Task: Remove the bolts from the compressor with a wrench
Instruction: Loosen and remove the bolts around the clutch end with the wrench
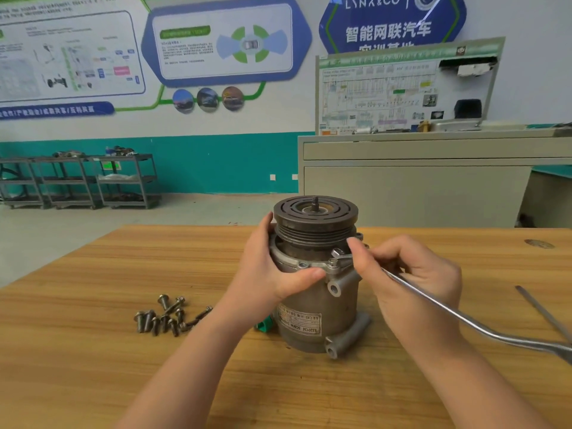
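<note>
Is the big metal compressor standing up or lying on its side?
Standing up. The compressor rests on its base on the wooden table, grooved pulley on top, threaded shaft pointing upward.

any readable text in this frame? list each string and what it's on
"LYNK&CO" on the blue wall sign.
"智能网联汽车" on the same sign, below the brand; the line under it is cut off by the panel board.
"8320134" and "SQMW", read upside down, on the compressor label; the rest is too small.
Wall posters, wiring diagram board and blue banner strip: text blurred, unreadable.
</note>
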The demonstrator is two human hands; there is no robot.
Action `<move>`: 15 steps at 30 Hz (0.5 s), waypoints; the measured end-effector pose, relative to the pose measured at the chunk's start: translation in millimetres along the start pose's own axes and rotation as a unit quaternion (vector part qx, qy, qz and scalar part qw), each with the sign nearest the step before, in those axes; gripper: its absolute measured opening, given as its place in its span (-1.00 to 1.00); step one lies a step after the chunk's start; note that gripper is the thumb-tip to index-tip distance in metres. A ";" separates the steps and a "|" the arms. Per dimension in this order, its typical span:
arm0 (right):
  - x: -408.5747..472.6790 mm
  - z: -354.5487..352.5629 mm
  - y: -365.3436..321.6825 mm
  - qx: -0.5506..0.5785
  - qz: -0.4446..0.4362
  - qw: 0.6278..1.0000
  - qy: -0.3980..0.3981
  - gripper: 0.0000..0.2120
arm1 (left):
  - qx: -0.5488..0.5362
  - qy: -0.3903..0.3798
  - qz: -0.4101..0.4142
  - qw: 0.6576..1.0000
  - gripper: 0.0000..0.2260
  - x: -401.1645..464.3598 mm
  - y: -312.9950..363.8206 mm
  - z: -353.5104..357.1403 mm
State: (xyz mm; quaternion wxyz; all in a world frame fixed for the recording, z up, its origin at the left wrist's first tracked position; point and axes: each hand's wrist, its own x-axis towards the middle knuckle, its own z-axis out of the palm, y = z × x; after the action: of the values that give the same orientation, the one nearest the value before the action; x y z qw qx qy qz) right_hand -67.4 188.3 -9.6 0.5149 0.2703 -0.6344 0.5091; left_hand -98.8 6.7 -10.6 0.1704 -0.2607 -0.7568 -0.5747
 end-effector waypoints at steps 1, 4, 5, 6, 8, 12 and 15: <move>0.7 -0.5 -1.6 -0.009 -0.020 1.000 -0.001 -0.77 | 0.007 0.011 0.003 1.000 -0.16 0.0 0.0 0.7; 1.3 -1.7 -6.4 -0.048 -0.077 0.996 -0.005 -0.73 | 0.043 0.055 0.013 0.997 -0.18 -1.4 -0.9 6.3; 1.7 -2.3 -8.4 -0.062 -0.085 0.994 -0.008 -0.70 | 0.059 0.072 0.009 0.996 -0.16 -3.1 -1.0 8.6; 2.2 -2.9 -10.5 -0.078 -0.087 0.993 -0.009 -0.67 | 0.076 0.088 0.003 0.993 -0.13 -5.1 -0.5 11.1; 5.2 -5.3 -15.9 -0.108 -0.077 0.991 -0.009 -0.62 | 0.119 0.121 -0.008 0.985 -0.07 -9.8 0.5 17.9; 8.0 -5.8 -32.4 -0.191 -0.066 0.979 -0.040 -0.63 | 0.184 0.190 -0.018 0.964 -0.02 -20.5 4.1 32.2; 2.8 -5.8 -40.5 -0.193 0.016 0.981 -0.029 -0.60 | 0.186 0.199 -0.021 0.962 -0.03 -23.2 5.3 36.4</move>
State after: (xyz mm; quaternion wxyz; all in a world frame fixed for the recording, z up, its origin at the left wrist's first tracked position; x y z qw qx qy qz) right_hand -30.9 180.6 7.6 0.5306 0.1709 -0.7397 0.3771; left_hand -75.4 38.1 -29.6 0.3510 -0.0893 -0.8063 -0.4678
